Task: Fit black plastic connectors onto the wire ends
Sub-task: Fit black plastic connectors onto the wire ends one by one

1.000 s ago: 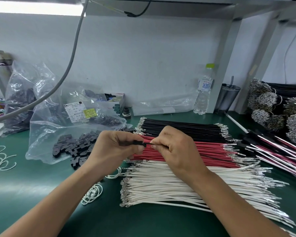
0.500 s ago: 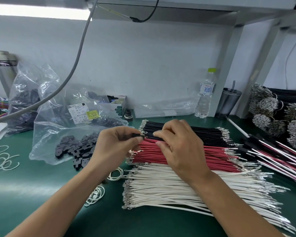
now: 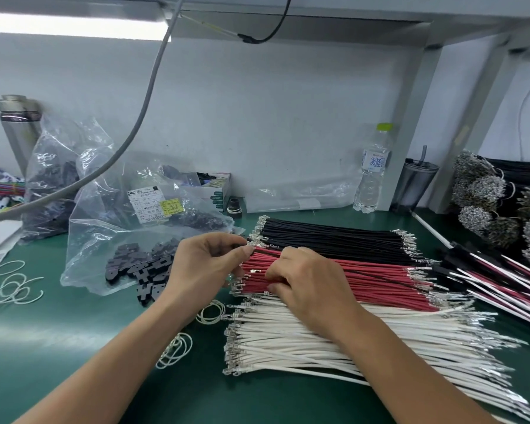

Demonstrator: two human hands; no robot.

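Clear plastic bag (image 3: 104, 240) at left carries a white and yellow label, its print too blurred to read; black connectors (image 3: 141, 270) spill from it onto the green desk (image 3: 58, 347). Left hand (image 3: 205, 267) pinches a connector. Right hand (image 3: 306, 286), earlier raised beside it, now pinches among red wires (image 3: 380, 280).

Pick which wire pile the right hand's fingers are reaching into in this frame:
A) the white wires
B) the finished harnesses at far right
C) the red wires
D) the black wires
C: the right hand has its fingers curled down into the red wires, with the black wires behind it and the white wires in front.
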